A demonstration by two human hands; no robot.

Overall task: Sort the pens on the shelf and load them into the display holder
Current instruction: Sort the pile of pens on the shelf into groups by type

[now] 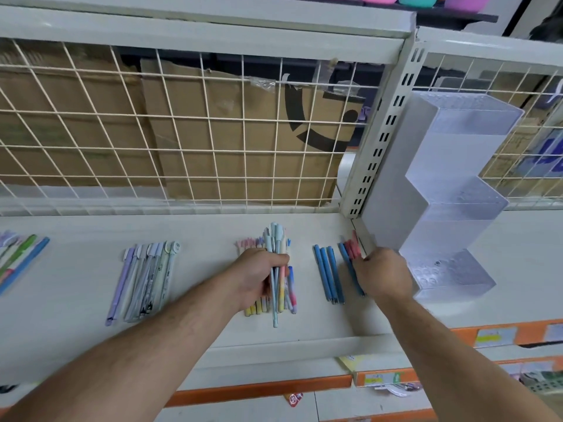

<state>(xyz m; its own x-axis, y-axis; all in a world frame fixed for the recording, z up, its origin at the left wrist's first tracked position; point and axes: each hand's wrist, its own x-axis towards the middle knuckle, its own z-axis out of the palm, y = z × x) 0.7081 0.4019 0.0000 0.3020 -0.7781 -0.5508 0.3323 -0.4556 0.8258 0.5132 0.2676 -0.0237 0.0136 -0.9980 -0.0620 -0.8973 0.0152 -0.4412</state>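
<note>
- The left hand (262, 275) grips a bundle of pastel pens (277, 239) with its fingers curled tight round the middle. The caps point toward the wire grid, and the tips stick out below the fist.
- Under that hand a row of pink and yellow pens (255, 309) lies flat on the white shelf (76, 300).
- The right hand (384, 277) is palm down over a small bunch of red and pink pens (352, 248). Its fingertips are bent onto them, but the back of the hand hides the fingers, so I cannot tell whether it grips them or only touches them.
- Just beside it, between the two hands, a few blue pens (328, 274) lie side by side on the shelf. One more blue pen runs under the right hand.
- The display holder (457, 214) is a frosted clear stepped box standing just right of the right hand, against the slotted upright post (380, 141). I see no pens in its compartments.
- A group of lilac and grey pens (146, 278) lies well to the left of the hands.
- At the far left edge lies a pile of green and blue pens (21, 260).
- Behind the shelf is a wire grid (182, 132) with cardboard (231, 141) behind it.
</note>
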